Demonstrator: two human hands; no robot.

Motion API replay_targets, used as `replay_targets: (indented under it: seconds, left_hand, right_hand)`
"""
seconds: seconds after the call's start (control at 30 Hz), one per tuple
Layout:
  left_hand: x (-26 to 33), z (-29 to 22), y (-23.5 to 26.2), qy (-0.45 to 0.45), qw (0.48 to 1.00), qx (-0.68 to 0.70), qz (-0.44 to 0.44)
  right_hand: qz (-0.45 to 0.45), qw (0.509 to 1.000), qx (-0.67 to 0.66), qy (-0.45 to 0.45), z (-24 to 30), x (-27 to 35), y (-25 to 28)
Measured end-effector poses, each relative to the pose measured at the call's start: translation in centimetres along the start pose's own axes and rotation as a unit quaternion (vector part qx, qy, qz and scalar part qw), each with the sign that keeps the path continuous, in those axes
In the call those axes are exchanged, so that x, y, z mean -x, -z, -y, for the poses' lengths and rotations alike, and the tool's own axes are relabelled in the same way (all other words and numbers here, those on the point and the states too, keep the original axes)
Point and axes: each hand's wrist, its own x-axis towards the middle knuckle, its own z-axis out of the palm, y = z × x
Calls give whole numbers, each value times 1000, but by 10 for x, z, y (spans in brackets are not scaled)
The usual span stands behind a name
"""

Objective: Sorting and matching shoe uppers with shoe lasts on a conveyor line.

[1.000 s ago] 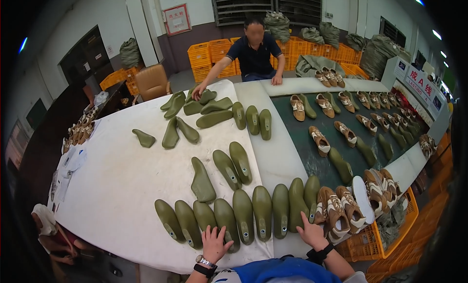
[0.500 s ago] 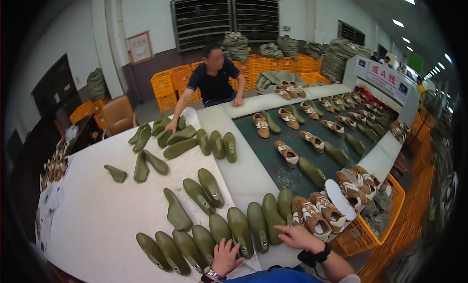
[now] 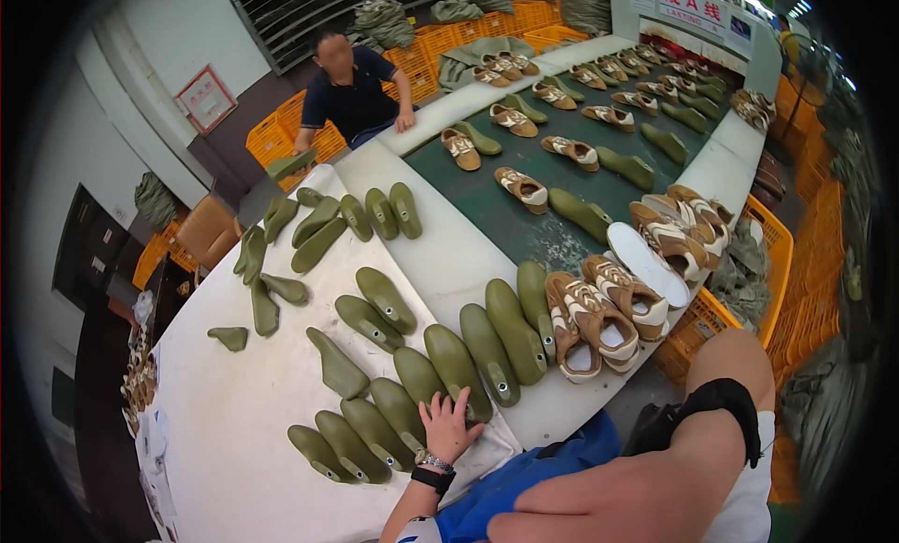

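Note:
Several green shoe lasts stand in a slanting row along the near edge of the table. My left hand, fingers spread, lies on the near ends of the lasts in the middle of that row, touching one green shoe last. My right hand is raised close in front of me and looks large at the lower edge; its fingertips are cut off, so its grip is hidden. Brown and white sneakers stand at the right end of the row, with a white oval piece leaning by them.
Across the table a co-worker holds a green last over the far left corner. Loose lasts lie on the white sheet. A dark green conveyor carries sneakers and lasts. An orange crate stands at the right.
My right hand has left the lasts and come up close in front of me. My left hand stays on the row. The co-worker has lifted a last. The view has shifted.

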Motion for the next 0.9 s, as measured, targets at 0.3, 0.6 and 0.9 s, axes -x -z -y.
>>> replay_targets:
  seconds: [0.3, 0.6, 0.9]
  left_hand:
    - [3, -1, -6, 24, 998, 39, -39]
    - [3, -5, 17, 132, 971, 163, -118]
    - [-21, 146, 102, 223, 953, -27, -204]
  right_hand:
    - [472, 865, -14, -172, -78, 71, 82]
    - [551, 782, 6, -291, -156, 132, 109]
    - [562, 793, 0, -234, -206, 139, 75]
